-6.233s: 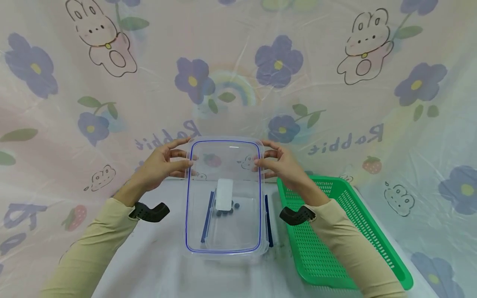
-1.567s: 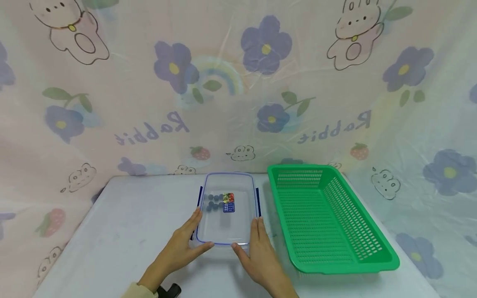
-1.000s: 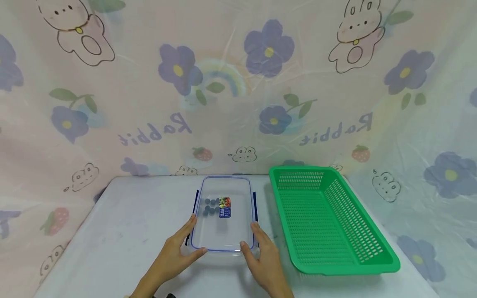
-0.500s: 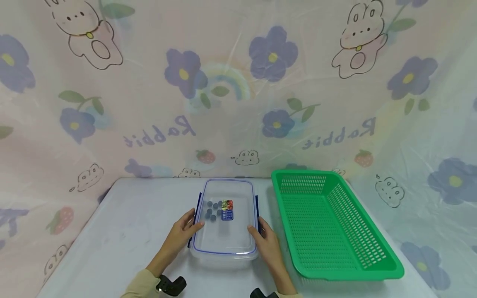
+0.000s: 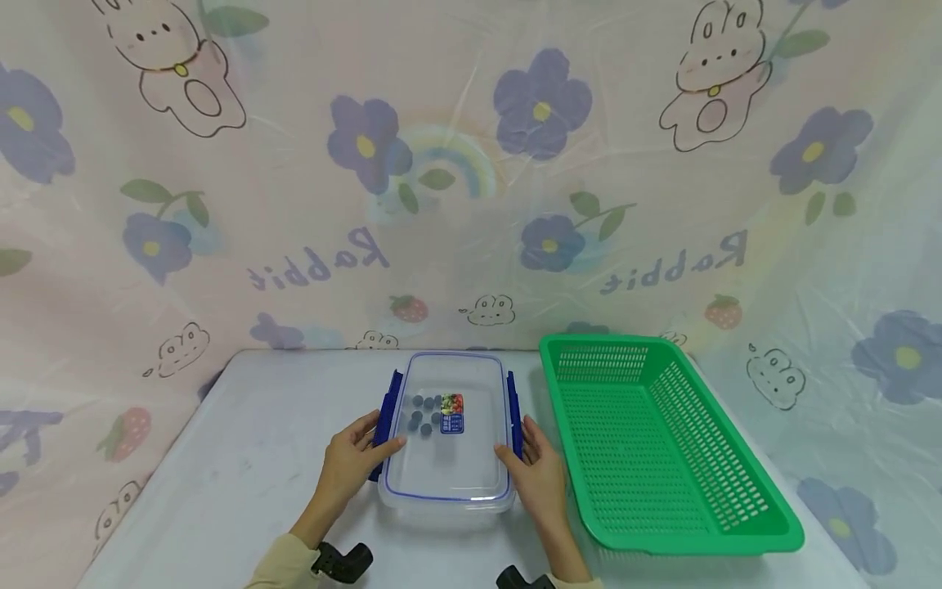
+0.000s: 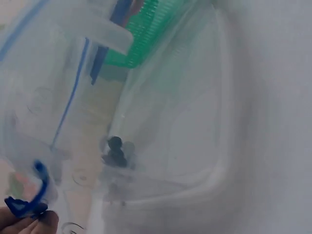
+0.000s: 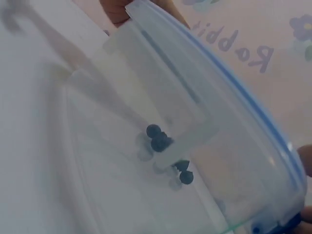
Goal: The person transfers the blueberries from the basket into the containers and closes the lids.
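A clear plastic food container stands on the white table, its blue-lined lid lying on top. Several blueberries show through it, left of a printed label. My left hand holds the left side, thumb on the lid's edge and fingertips at the blue left latch. My right hand holds the opposite side likewise, its fingers at the right latch. Both latches stick outward. Fingers touch a latch in the left wrist view; the container's walls look blurred there.
A green perforated basket stands on the table to the right of the container, close to my right hand. A patterned curtain hangs behind the table. Each wrist wears a black camera mount.
Seconds ago both hands held the lid upright; it now lies on the container. My hands have shifted from the near corners up along the sides, and both latches have swung outward.
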`<action>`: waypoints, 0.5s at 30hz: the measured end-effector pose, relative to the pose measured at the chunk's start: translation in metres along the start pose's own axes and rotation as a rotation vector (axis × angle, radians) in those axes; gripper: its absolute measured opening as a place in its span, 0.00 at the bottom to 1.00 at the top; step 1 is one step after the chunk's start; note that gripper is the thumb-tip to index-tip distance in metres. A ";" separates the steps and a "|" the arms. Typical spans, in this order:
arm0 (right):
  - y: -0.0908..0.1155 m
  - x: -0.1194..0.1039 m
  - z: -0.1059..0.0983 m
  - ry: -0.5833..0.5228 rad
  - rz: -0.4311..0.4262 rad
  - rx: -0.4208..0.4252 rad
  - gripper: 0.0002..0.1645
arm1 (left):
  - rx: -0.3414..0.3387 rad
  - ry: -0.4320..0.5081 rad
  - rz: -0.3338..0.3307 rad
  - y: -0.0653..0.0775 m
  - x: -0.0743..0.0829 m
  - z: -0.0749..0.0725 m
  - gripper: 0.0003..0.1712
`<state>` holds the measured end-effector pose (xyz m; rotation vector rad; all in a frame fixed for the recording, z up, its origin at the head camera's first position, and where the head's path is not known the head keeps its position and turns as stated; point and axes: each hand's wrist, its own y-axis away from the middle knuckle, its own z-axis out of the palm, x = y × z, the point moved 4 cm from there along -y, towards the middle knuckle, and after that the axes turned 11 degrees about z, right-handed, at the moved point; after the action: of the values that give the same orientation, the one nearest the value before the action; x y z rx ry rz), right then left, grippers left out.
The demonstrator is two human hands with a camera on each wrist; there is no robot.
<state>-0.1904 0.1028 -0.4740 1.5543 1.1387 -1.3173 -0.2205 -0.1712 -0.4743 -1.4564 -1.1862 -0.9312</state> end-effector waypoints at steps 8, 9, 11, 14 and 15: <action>0.002 -0.003 0.000 -0.010 -0.047 0.021 0.38 | 0.015 -0.029 0.064 -0.002 0.011 0.008 0.41; 0.002 -0.002 0.000 -0.012 -0.045 0.019 0.39 | 0.015 -0.026 0.053 -0.002 0.009 0.007 0.42; 0.002 0.000 0.001 -0.009 -0.041 0.012 0.39 | 0.015 -0.030 0.045 -0.001 0.007 0.007 0.41; 0.003 0.002 0.004 0.007 -0.046 0.006 0.40 | 0.024 -0.062 0.067 0.000 0.005 0.007 0.39; 0.003 0.002 0.005 0.016 -0.049 0.008 0.40 | 0.028 -0.077 0.083 0.000 0.006 0.007 0.39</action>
<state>-0.1883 0.0978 -0.4765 1.5544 1.1895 -1.3456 -0.2190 -0.1635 -0.4704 -1.5195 -1.1811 -0.8051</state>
